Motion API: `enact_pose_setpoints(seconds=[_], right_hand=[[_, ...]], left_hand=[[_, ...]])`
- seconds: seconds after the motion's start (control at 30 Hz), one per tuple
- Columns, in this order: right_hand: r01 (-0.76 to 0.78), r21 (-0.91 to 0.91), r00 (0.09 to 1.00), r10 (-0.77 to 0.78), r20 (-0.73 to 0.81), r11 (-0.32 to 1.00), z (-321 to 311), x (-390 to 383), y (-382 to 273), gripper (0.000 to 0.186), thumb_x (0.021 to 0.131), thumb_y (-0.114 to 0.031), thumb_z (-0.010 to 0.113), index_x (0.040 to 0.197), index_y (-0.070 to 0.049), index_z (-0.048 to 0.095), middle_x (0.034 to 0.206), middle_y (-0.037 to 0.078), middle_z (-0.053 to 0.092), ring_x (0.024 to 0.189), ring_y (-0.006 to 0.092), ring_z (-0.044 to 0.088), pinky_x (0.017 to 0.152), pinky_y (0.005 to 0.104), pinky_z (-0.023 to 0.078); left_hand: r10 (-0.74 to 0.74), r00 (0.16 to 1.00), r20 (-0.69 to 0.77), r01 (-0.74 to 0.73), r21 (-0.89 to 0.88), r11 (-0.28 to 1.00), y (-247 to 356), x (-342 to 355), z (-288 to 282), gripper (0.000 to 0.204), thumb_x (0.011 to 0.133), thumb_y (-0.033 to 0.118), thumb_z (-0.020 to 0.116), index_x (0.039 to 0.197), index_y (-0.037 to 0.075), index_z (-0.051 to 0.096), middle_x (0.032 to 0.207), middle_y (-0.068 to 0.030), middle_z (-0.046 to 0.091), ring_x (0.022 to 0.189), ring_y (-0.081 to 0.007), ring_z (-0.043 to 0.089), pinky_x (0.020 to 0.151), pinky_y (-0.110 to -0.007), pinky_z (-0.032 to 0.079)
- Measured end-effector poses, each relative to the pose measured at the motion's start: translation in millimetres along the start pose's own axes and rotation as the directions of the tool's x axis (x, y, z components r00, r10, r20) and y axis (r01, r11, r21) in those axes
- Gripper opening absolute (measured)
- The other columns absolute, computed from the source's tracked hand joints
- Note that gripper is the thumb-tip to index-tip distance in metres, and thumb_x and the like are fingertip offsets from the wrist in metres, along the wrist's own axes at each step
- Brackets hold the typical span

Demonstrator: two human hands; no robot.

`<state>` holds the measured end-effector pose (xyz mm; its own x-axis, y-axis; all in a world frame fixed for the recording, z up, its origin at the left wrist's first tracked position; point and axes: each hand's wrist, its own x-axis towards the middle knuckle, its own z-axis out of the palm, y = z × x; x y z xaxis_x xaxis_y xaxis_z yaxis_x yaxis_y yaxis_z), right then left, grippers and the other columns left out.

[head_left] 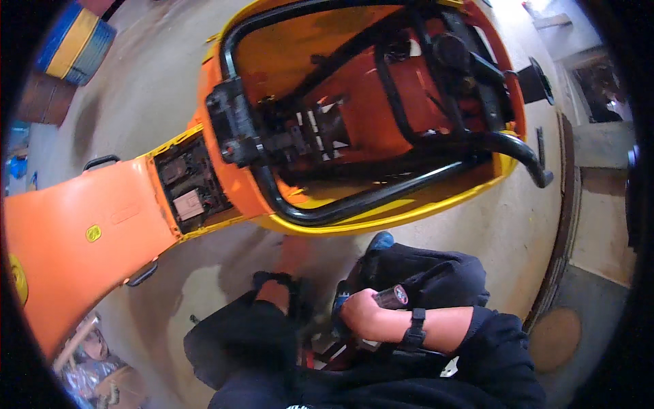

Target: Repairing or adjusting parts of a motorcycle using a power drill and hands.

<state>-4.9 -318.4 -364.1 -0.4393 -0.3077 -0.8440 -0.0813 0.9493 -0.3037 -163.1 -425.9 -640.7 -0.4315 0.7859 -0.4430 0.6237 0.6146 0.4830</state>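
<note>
My right hand [362, 315] is closed round a dark, stubby cylinder [391, 297] with a round red-and-white end, which sticks out past the thumb side. What lies on the hand's other side is hard to make out. A black strap circles my right wrist. On the left, bare skin with a dark band shows beyond the black clothing, probably my left forearm; the fingers of my left hand are lost in the dark. In front of me stands an orange and yellow vehicle body [119, 204] with a bent black tube frame [409, 178] round its open red-floored bay.
A blue-and-yellow drum [76, 42] stands at the far left. Plastic bags and scraps [99, 371] lie at the lower left. A ledge [565, 191] runs along the right, and a round brown disc [555, 339] sits beside it. My bent legs [436, 273] are close to the vehicle.
</note>
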Motion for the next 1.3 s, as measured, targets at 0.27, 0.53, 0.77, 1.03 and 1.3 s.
enact_pose_setpoints(seconds=[0.27, 0.53, 0.77, 1.03, 1.3], right_hand=[[-0.035, 0.094, 0.999, 0.038, -0.030, 0.995, -12.7, 25.8, -7.7, 0.037, 0.078, -0.027, 0.075, 0.111, -0.010, 0.073, 0.116, 0.006, 0.070, 0.105, 0.0302, 0.067, 0.076, 0.0554, 0.055], [-0.059, 0.133, 0.851, 0.120, -0.512, 0.989, 22.3, 28.5, 20.0, 0.013, 0.070, -0.023, 0.072, 0.073, -0.011, 0.074, 0.075, 0.005, 0.071, 0.068, 0.0283, 0.068, 0.046, 0.0461, 0.048], [-0.140, 0.459, 0.900, 0.306, -0.310, 0.877, -59.4, -123.0, 15.3, 0.029, 0.072, -0.023, 0.066, 0.095, -0.007, 0.072, 0.094, 0.018, 0.071, 0.094, 0.0358, 0.067, 0.081, 0.0445, 0.053], [-0.108, 0.817, 0.720, 0.611, -0.328, 0.566, -51.4, -224.7, 13.1, 0.032, 0.071, -0.028, 0.068, 0.088, 0.000, 0.069, 0.069, 0.009, 0.068, 0.064, 0.0211, 0.067, 0.063, 0.0363, 0.053], [0.156, 0.924, 0.553, 0.744, -0.376, 0.350, -14.5, -268.5, 3.9, 0.023, 0.071, -0.016, 0.069, 0.084, 0.001, 0.060, 0.070, 0.006, 0.062, 0.060, 0.0151, 0.064, 0.056, 0.0316, 0.051]], left_hand=[[0.286, 0.912, 0.296, -0.383, 0.360, 0.851, -137.9, -41.9, -204.7, 0.026, 0.090, 0.019, 0.052, 0.107, 0.006, 0.066, 0.100, -0.0238, 0.068, 0.091, -0.0416, 0.066, 0.080, -0.051, 0.053], [-0.318, 0.943, 0.094, 0.299, 0.170, 0.939, -183.0, -213.4, -318.6, 0.032, 0.096, 0.030, 0.053, 0.092, 0.001, 0.065, 0.086, -0.0177, 0.066, 0.083, -0.0340, 0.063, 0.074, -0.045, 0.050], [-0.577, 0.816, -0.022, 0.528, -0.378, 0.761, -232.5, -380.1, -231.8, 0.036, 0.101, 0.033, 0.044, 0.081, 0.006, 0.056, 0.065, -0.0035, 0.051, 0.050, -0.0165, 0.049, 0.044, -0.033, 0.038], [-0.738, 0.650, 0.180, 0.489, -0.843, 0.225, -254.1, -474.6, -56.6, 0.029, 0.101, 0.033, 0.042, 0.090, 0.010, 0.057, 0.070, -0.0045, 0.055, 0.056, -0.0188, 0.053, 0.044, -0.037, 0.040], [-0.862, 0.491, 0.126, 0.391, -0.916, 0.088, -212.7, -472.7, -31.1, 0.040, 0.099, 0.038, 0.049, 0.093, 0.001, 0.062, 0.079, -0.0080, 0.060, 0.064, -0.0200, 0.054, 0.054, -0.038, 0.042]])
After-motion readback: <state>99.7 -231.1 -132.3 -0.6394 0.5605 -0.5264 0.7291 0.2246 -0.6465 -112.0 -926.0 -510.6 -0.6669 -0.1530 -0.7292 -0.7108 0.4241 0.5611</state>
